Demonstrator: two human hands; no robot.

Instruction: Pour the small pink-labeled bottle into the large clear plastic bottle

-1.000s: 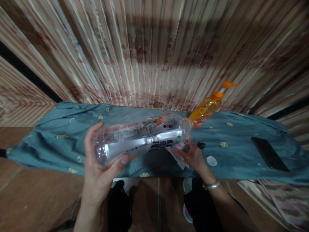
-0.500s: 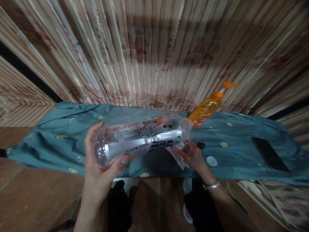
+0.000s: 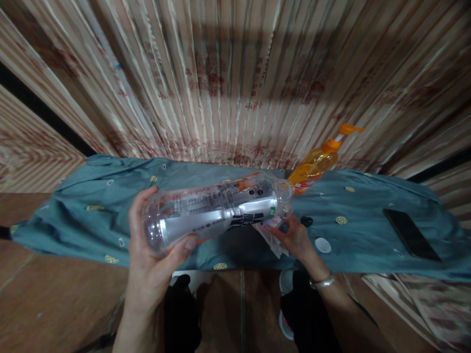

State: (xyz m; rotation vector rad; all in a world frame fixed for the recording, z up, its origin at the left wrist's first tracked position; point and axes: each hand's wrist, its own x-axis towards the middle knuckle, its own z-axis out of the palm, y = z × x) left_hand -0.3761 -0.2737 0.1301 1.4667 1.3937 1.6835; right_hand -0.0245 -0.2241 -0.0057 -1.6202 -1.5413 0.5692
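A large clear plastic bottle with a silver label lies sideways in the air above the cloth-covered table. My left hand is wrapped around its left end, thumb along the near side. At the other end, my right hand pinches a crumpled white tissue just below the bottle's shoulder. Whether its fingers also press on the bottle is hard to see. Beyond the bottle's right end stands an orange pump bottle with yellow liquid, partly overlapped by it.
A green patterned cloth covers the narrow table. Right of my right hand lie a small black object and a white round lid. A dark phone rests farther right. A pleated curtain hangs behind.
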